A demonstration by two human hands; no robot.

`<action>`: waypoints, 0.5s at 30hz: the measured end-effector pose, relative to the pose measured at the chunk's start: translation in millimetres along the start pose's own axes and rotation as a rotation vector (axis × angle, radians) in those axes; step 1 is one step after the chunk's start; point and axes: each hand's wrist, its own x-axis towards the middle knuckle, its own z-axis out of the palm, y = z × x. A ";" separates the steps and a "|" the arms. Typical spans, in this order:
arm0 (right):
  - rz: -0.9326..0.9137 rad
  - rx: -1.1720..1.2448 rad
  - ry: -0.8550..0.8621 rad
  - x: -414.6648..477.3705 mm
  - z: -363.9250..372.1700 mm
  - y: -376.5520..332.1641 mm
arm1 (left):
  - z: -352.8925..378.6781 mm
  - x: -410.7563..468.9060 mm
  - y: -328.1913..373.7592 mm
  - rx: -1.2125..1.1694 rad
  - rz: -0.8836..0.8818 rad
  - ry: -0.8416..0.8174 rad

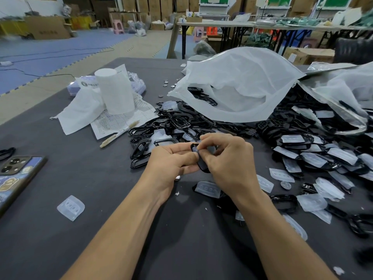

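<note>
Slippage is the risk: the black frame [202,165], pinched just above the tabletop [90,178] between left hand [171,160] and right hand [228,158], could pop free as curled fingertips press its clear insert [195,149], vanishing among the heap [181,122] of lookalikes.

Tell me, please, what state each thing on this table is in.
Black frame: held between both hands.
Left hand: grips the frame.
Right hand: pinches the frame's top end.
White bag: mouth open, black frames inside.
Paper roll: upright.
Phone: face down.
Pen: lying flat.
</note>
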 end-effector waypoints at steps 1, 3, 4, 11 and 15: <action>0.009 0.001 -0.003 0.4 0.5 1.1 | -0.4 0.1 0.1 0.000 -0.001 0.003; 0.017 0.014 -0.010 0.4 0.3 1.8 | -0.5 0.1 0.3 0.015 0.001 0.003; 0.011 0.013 -0.015 0.1 -0.4 0.9 | -0.3 0.1 0.0 0.032 0.006 0.003; -0.050 -0.017 -0.011 -2.5 -2.6 -1.7 | 0.0 -1.1 -0.5 0.043 -0.003 -0.015; -0.092 -0.046 0.003 -4.5 -1.5 -3.1 | -0.6 -0.9 -0.6 0.015 -0.016 -0.039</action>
